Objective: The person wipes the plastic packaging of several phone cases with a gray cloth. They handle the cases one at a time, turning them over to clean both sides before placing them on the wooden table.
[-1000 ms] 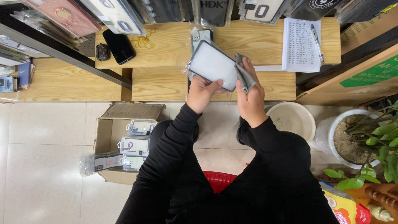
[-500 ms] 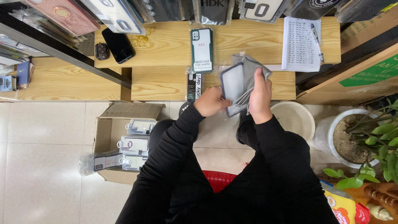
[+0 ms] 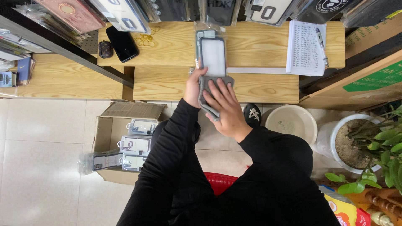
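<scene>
Both hands have moved forward from chest height onto the wooden counter since half a second ago. Nearest, the right hand lies flat, fingers spread, pressing a grey cloth against the counter's front edge. Beside it, the left hand pinches the lower corner of a packaged phone case lying flat beyond. Farther back rest a black phone and a notepad.
</scene>
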